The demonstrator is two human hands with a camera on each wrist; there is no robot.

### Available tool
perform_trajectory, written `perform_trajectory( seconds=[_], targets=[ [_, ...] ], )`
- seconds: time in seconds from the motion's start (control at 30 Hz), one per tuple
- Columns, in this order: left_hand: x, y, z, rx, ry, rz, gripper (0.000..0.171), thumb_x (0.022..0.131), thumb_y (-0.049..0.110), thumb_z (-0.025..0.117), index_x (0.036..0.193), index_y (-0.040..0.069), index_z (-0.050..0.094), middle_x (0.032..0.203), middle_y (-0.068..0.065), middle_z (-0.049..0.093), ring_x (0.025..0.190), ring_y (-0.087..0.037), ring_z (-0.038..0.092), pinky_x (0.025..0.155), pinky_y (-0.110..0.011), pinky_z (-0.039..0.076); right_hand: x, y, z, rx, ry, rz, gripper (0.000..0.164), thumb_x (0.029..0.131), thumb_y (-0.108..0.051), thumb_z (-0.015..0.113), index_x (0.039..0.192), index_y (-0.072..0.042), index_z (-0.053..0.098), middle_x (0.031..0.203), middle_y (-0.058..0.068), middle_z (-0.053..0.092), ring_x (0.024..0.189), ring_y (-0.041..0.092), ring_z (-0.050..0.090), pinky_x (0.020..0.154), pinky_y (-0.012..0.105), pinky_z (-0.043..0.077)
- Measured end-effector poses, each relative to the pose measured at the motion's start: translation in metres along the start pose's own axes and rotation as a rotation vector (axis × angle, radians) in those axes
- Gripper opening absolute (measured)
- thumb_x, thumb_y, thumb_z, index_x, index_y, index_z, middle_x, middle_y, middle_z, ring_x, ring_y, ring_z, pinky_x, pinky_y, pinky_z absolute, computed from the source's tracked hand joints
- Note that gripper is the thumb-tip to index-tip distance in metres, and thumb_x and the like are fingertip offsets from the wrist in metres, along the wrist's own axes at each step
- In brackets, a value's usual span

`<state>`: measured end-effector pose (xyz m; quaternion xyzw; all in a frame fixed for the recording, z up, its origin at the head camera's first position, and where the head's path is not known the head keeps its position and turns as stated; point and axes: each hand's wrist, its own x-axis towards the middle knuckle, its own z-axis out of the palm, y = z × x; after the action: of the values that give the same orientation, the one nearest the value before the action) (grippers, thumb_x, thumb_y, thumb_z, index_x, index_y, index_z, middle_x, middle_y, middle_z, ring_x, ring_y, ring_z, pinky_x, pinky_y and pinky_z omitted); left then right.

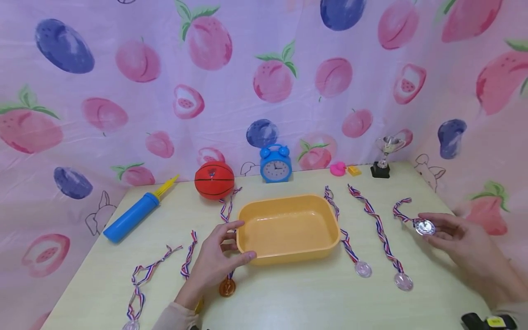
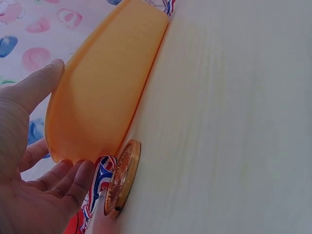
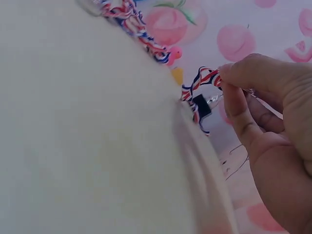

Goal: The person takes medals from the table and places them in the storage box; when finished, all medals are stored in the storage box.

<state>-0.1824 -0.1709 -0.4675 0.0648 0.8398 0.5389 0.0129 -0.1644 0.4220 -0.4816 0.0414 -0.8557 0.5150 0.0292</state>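
Observation:
A yellow-orange plastic basin [image 1: 288, 234] stands in the middle of the table. My left hand [image 1: 214, 259] grips its left end, thumb at the front rim and fingers along the side, as the left wrist view also shows. Under that hand, a bronze medal [image 1: 227, 287] lies against the basin's near side, its ribbon running behind the fingers. At the right, my right hand [image 1: 462, 238] pinches a silver medal [image 1: 425, 227] between thumb and fingers. Its red, white and blue ribbon [image 1: 401, 211] trails onto the table; the right wrist view shows the ribbon at the fingertips.
Two pale medals [image 1: 363, 269] with twisted ribbons lie right of the basin, and more medals lie left. Along the back stand a red ball [image 1: 214, 180], a blue alarm clock [image 1: 276, 167], a pink duck [image 1: 338, 169] and a trophy [image 1: 382, 158]. A blue pump [image 1: 134, 217] lies far left.

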Motion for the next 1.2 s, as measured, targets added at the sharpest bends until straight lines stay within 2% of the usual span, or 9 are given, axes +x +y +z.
perform_trajectory(
  seconds=[0.23,0.33,0.47,0.57,0.63,0.77,0.83,1.03,1.2],
  targets=[
    [0.0,0.001,0.0,-0.001,0.001,-0.008,0.079,0.084,0.037,0.102,0.153,0.029,0.064,0.149,-0.001,0.062,0.123,-0.027,0.067,0.105,-0.045,0.063,0.021,-0.034,-0.01,0.041,0.029,-0.18,0.056,0.102,0.007,0.075,0.155,-0.006,0.062,0.13,-0.022,0.074,0.102,-0.002,0.073,0.087,0.012,0.06],
    [0.0,0.001,0.0,0.0,0.004,-0.009,0.079,0.084,0.036,0.102,0.153,0.029,0.064,0.149,-0.001,0.061,0.123,-0.027,0.067,0.105,-0.045,0.063,0.028,-0.055,-0.013,0.048,0.082,-0.189,0.057,0.101,0.007,0.076,0.154,-0.01,0.064,0.127,-0.023,0.074,0.098,-0.002,0.072,0.084,0.012,0.06],
    [0.001,0.001,0.001,0.004,0.01,-0.015,0.079,0.084,0.036,0.102,0.153,0.029,0.064,0.148,-0.001,0.062,0.122,-0.027,0.068,0.104,-0.044,0.064,0.037,-0.083,-0.014,0.047,0.147,-0.216,0.058,0.099,0.009,0.078,0.154,-0.006,0.064,0.128,-0.017,0.073,0.094,0.001,0.072,0.082,0.012,0.06],
    [0.001,0.0,0.001,0.009,0.01,-0.02,0.08,0.083,0.036,0.102,0.153,0.03,0.064,0.148,0.0,0.061,0.121,-0.026,0.068,0.103,-0.043,0.064,0.043,-0.102,-0.012,0.057,0.162,-0.222,0.058,0.1,0.008,0.077,0.155,-0.004,0.063,0.131,-0.01,0.071,0.095,0.003,0.072,0.085,0.013,0.061],
    [0.001,0.0,0.001,0.011,0.008,-0.024,0.08,0.083,0.036,0.102,0.153,0.031,0.064,0.148,0.001,0.061,0.121,-0.026,0.068,0.103,-0.041,0.064,0.044,-0.113,-0.011,0.003,0.18,-0.208,0.056,0.101,0.001,0.079,0.154,-0.009,0.064,0.13,-0.012,0.069,0.094,0.002,0.071,0.085,0.011,0.059],
    [0.0,0.0,0.001,0.008,0.004,-0.024,0.081,0.082,0.036,0.102,0.153,0.031,0.064,0.148,0.001,0.061,0.121,-0.025,0.068,0.102,-0.04,0.064,0.051,-0.13,-0.004,-0.044,0.185,-0.237,0.053,0.101,-0.002,0.081,0.152,-0.006,0.064,0.124,-0.012,0.07,0.09,0.003,0.069,0.082,0.01,0.059],
    [0.0,0.0,0.001,0.003,0.001,-0.021,0.081,0.083,0.036,0.102,0.154,0.03,0.064,0.148,0.0,0.061,0.121,-0.025,0.068,0.103,-0.042,0.064,0.057,-0.137,0.001,-0.02,0.174,-0.284,0.052,0.1,0.003,0.08,0.15,-0.003,0.065,0.122,-0.012,0.071,0.088,0.005,0.07,0.08,0.012,0.06],
    [-0.001,0.002,0.0,0.0,0.002,-0.023,0.079,0.085,0.035,0.101,0.155,0.029,0.064,0.148,-0.002,0.061,0.121,-0.026,0.068,0.103,-0.044,0.064,0.074,-0.16,0.019,0.222,0.064,-0.417,0.053,0.096,0.018,0.075,0.147,0.005,0.066,0.129,0.001,0.075,0.085,0.01,0.071,0.08,0.015,0.062],
    [-0.001,0.003,0.001,-0.002,0.002,-0.021,0.079,0.085,0.035,0.1,0.155,0.027,0.063,0.148,-0.003,0.061,0.121,-0.026,0.068,0.102,-0.044,0.065,0.083,-0.181,0.04,0.218,0.029,-0.452,0.054,0.097,0.016,0.076,0.147,0.0,0.068,0.122,0.003,0.071,0.086,0.012,0.07,0.083,0.016,0.063]
  ],
)
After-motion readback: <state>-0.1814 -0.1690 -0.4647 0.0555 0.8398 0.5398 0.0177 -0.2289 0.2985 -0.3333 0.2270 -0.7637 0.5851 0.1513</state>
